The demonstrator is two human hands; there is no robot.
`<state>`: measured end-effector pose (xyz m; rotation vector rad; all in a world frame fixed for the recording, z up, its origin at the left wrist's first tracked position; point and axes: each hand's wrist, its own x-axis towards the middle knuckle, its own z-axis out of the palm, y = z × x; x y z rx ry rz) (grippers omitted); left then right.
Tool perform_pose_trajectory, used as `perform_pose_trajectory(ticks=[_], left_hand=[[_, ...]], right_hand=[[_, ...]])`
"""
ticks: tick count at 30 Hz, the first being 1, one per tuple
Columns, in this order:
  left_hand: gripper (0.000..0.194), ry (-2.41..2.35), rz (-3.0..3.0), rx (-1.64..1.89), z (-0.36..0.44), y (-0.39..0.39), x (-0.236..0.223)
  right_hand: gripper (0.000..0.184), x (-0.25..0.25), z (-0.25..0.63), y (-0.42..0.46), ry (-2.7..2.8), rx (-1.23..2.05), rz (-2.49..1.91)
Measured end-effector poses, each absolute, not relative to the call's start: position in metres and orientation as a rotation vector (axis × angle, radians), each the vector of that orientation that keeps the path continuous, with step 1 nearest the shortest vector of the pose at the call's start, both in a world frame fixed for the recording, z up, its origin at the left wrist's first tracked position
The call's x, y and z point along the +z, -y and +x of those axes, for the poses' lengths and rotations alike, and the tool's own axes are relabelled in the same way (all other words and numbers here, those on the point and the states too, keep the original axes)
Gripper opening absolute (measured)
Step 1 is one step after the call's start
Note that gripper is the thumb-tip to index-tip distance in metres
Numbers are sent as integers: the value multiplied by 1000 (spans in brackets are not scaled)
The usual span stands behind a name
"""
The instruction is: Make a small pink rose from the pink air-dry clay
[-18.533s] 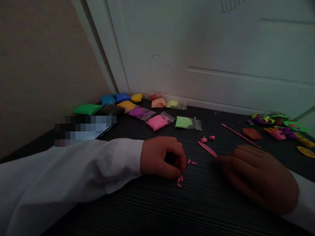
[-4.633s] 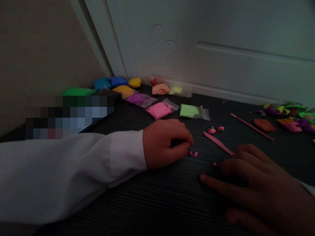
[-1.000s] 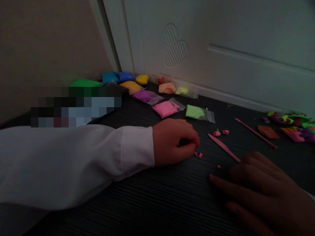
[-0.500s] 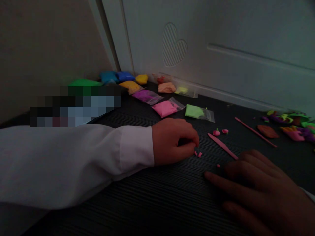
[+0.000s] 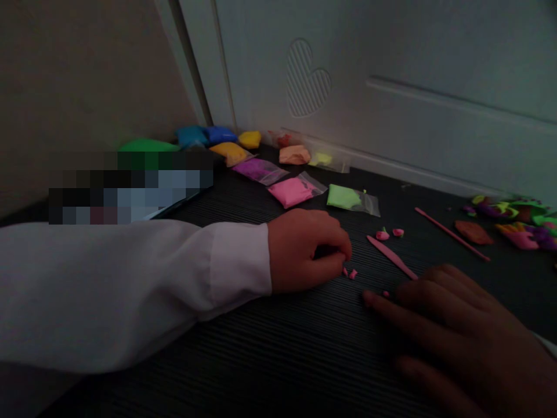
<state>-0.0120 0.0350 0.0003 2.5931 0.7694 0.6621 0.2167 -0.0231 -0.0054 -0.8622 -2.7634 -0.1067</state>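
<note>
My left hand (image 5: 308,249) rests on the dark ribbed tabletop (image 5: 261,348), thumb and forefinger pinched together; whatever may be between the tips is hidden. Two tiny pink clay bits (image 5: 353,274) lie just beside those fingertips. At the lower right my right hand (image 5: 465,337) is spread, palm down, with nothing visibly held. Its extended finger reaches beside a small pink clay ball (image 5: 386,294). A pink plastic modelling knife (image 5: 391,256) lies with its near end at the right hand's knuckles. Beyond the knife sit two little pink clay buds (image 5: 382,234) with green parts.
Bags of pink clay (image 5: 292,191), green clay (image 5: 344,197) and purple clay (image 5: 255,169) lie behind my left hand, with several more along the wall. At right are a thin pink stick tool (image 5: 452,234), a brown clay slab (image 5: 473,232) and colourful clay figures (image 5: 522,235). A blurred-out device (image 5: 174,204) lies left.
My right hand has shifted slightly, its extended finger now nearer the pink ball and a little higher. The left hand stays nearly still.
</note>
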Motion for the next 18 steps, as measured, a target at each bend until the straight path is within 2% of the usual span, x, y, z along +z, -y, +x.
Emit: perform_pose_trajectory(ticks=[6,12,18], left_hand=[[18,-763,2582,709,-12,-35,-2],[18,-765,2571,709,-12,-35,-2],[18,-765,2583,675,-12,-34,0]], right_hand=[[26,-4,220,26,2676,-111,-885],[30,-2,227,22,2717,-192,-793],[29,-3,223,23,2746,-124,-707]])
